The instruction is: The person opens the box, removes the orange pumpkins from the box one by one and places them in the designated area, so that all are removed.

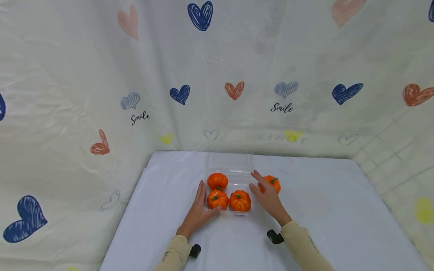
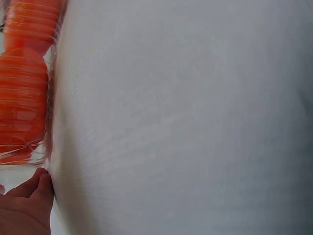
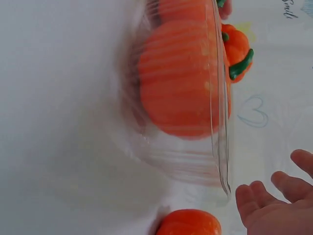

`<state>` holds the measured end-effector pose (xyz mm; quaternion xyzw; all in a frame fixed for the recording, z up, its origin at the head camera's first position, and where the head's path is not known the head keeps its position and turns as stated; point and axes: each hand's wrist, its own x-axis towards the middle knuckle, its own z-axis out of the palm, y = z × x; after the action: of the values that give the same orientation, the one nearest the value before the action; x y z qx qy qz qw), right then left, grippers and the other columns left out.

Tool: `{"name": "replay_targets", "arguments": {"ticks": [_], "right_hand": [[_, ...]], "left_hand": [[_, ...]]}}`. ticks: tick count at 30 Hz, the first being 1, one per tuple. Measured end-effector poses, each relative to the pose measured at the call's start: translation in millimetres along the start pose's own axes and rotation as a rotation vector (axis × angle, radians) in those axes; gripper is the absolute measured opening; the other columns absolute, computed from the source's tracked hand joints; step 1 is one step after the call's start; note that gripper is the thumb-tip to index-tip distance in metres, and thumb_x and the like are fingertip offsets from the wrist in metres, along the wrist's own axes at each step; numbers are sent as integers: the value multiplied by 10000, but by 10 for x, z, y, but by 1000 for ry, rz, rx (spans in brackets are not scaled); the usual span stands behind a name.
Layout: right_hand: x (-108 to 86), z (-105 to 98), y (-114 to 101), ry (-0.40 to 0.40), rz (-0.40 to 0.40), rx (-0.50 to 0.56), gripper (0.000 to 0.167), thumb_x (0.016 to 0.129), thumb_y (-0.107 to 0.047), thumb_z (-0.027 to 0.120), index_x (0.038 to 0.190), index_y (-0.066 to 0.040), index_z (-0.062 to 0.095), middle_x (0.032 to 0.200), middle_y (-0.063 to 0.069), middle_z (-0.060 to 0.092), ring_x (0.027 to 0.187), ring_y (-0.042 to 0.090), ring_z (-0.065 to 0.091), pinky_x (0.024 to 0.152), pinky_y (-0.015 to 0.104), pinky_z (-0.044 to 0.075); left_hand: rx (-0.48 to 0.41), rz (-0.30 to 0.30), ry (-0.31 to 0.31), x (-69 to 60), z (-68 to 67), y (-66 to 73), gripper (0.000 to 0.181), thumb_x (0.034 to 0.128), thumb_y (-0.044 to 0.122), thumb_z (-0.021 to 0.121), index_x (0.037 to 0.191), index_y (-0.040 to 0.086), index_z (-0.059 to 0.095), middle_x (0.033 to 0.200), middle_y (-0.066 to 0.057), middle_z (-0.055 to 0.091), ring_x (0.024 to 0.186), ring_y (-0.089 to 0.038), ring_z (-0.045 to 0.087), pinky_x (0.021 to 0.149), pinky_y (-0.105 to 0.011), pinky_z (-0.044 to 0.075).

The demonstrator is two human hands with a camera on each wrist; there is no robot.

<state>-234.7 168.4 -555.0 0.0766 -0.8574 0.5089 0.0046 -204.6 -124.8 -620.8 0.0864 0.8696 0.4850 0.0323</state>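
Note:
A clear plastic box (image 1: 240, 213) holds three small orange pumpkins, two on its left side (image 1: 217, 181) and one at front right (image 1: 240, 201). The left hand (image 1: 198, 214) lies along the box's left side, fingers straight, thumb at the front edge; in the left wrist view this hand (image 2: 30, 208) is at the box's corner. The right hand (image 1: 269, 197) is over the box's right edge, partly in front of a fourth pumpkin (image 1: 273, 183) on the cloth. In the right wrist view, the right hand (image 3: 281, 205) has spread fingers and holds nothing.
The box's clear lid (image 1: 228, 162) stands open at the back. A white cloth (image 1: 322, 203) covers the table, and a curtain with printed hearts (image 1: 234, 90) hangs behind it. Black devices (image 1: 275, 237) are at both wrists.

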Motion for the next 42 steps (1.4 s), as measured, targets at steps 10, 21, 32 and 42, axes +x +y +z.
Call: {"name": "replay_targets", "arguments": {"ticks": [10,21,32,42], "right_hand": [[-69,244,-42,-150,-9,14,609,1067,-258,678,1614,-78,484,1714,168,341,1524,443,384,1176,600,392],[-78,342,-54,-296,-4,-97,620,1000,-304,752,1494,33,584,1650,243,417,1508,475,385,1192,656,353],[-103,374,-59,-306,-44,-166,580,949,-147,798,1474,9,609,1597,228,486,1470,473,427,1173,654,387],[-130,385,-59,-217,-87,-160,627,933,-154,796,1503,3,589,1600,207,496,1465,467,438,1160,670,395]], "left_hand": [[0,0,9,-12,0,-37,1216,909,638,771,1734,110,51,1800,41,-29,1634,-270,146,1255,-537,257],[-4,2,4,-24,-1,-1,1201,914,630,766,1737,136,45,1798,61,-28,1634,-263,143,1256,-553,243],[-1,-7,7,-30,7,7,1207,908,638,765,1736,125,53,1798,59,-26,1636,-258,131,1254,-561,251],[0,-9,15,-27,23,-22,1214,899,653,769,1738,133,62,1797,65,-19,1635,-251,136,1258,-552,241]]}}
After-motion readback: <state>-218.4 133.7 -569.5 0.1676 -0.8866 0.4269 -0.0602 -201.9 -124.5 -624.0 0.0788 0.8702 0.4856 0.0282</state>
